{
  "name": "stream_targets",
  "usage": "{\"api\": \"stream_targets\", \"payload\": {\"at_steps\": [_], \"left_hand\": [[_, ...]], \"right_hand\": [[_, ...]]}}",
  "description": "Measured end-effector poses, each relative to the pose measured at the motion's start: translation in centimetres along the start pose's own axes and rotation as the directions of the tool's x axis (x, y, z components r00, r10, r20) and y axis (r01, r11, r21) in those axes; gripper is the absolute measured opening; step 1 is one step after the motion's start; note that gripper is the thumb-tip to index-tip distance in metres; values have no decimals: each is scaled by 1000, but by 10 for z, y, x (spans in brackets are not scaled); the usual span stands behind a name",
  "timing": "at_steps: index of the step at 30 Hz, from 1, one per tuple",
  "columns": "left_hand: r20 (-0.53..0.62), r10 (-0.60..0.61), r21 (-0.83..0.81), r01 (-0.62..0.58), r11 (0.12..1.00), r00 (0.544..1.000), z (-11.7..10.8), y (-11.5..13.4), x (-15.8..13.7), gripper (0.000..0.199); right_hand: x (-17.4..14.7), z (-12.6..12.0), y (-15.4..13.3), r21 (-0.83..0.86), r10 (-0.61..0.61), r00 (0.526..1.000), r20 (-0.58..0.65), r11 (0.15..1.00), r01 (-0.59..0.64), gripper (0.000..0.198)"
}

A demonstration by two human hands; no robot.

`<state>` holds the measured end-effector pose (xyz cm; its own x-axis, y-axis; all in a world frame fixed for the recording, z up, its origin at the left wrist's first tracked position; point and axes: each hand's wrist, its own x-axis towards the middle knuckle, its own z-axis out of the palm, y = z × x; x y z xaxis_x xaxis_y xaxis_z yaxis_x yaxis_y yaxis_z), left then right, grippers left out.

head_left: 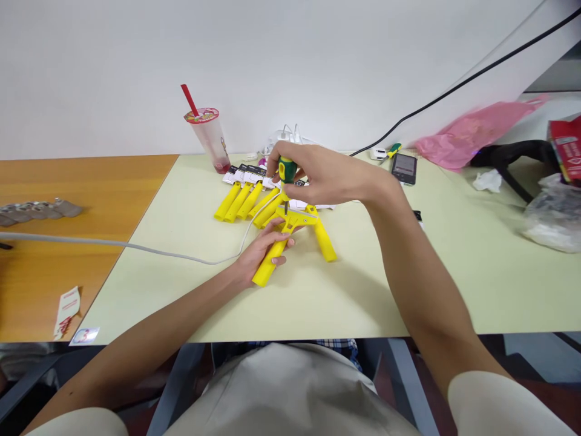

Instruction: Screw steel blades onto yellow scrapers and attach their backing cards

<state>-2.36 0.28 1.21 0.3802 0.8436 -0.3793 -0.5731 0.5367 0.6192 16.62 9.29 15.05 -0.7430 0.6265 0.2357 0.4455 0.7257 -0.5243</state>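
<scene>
My left hand (259,253) is closed round the handle of a yellow scraper (273,257), its wide head tilted up and away from me. From above, my right hand (327,172) grips a screwdriver (287,171) with a green and yellow handle. The screwdriver points down, its shaft at the left part of the scraper head; whether the tip sits in a screw is too small to tell. Behind my hands several more yellow scrapers (242,201) lie in a row with black and white labels. Another yellow scraper (325,239) lies just right of the held one.
A tilted plastic cup (209,140) with a red straw stands at the back left. A white cable (181,255) crosses the table from the left. Right of my arm are a phone-like device (403,168), a second green-yellow tool (394,149), a pink bag (476,136) and a clear plastic bag (556,218).
</scene>
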Motion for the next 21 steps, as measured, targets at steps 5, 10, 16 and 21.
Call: {"api": "stream_targets", "payload": {"at_steps": [5, 10, 16, 21], "left_hand": [[-10, 19, -17, -19, 1000, 1000, 0, 3, 1, 67], [-18, 14, 14, -13, 1000, 1000, 2, 1, 0, 66], [-8, 19, -4, -19, 1000, 1000, 0, 0, 1, 68], [-2, 34, 15, -33, 999, 999, 1, 1, 0, 64]], "right_hand": [[2, -3, -1, -49, -7, 1000, -26, 999, 6, 16], [3, -2, -1, -120, 11, 996, -91, 993, -22, 13], [0, -1, -1, -64, -1, 1000, -3, 998, 0, 24], [5, 3, -1, -53, -33, 997, -73, 998, 29, 17]]}}
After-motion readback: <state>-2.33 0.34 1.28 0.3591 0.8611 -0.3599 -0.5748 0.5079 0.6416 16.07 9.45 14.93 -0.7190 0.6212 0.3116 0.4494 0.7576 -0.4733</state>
